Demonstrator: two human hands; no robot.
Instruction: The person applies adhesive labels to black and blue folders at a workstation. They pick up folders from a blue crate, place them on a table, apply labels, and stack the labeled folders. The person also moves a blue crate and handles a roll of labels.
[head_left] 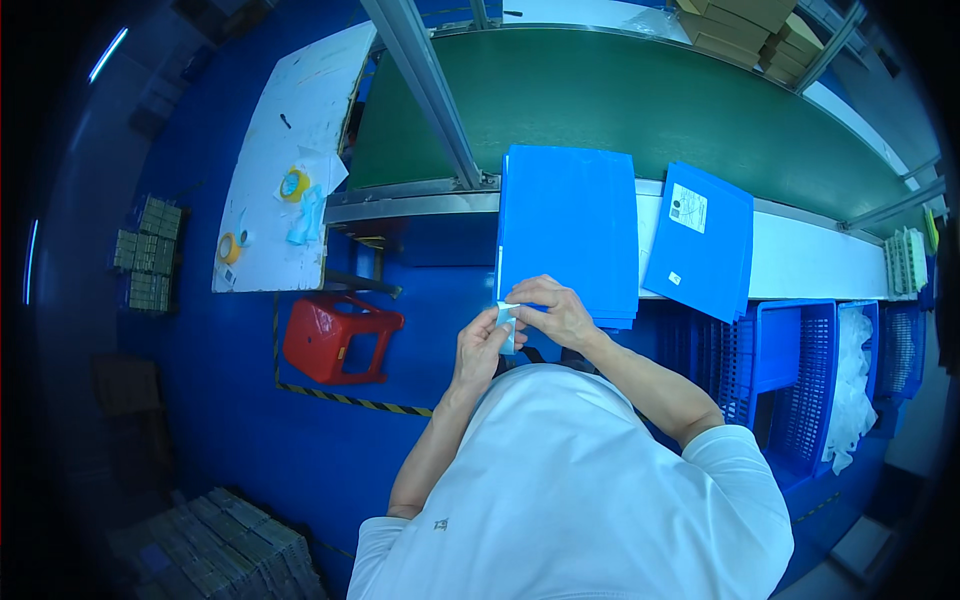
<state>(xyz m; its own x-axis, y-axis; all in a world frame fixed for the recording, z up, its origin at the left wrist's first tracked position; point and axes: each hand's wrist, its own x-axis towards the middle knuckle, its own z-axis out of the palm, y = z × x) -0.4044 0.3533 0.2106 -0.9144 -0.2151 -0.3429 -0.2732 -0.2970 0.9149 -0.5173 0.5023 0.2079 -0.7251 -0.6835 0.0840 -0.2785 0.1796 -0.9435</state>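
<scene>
My left hand [480, 345] grips a small pale strip [508, 318], perhaps a label or sticker sheet, with its fingers closed round the lower part. The fingers of my right hand [556, 311] pinch the strip's upper end. Both hands are held close together in front of my body, at the near left corner of a stack of blue flat sheets [568, 225]. To the right of that stack lie more blue sheets [710, 240], set at a slant, with a white label [688, 207] on the top one.
A green conveyor belt [610, 95] with metal posts runs behind the sheets. At left stand a white table [290, 120] with tape rolls [294, 185] and a red stool [340, 340]. Blue crates [800, 375] sit at right; cardboard boxes [735, 30] lie at the back.
</scene>
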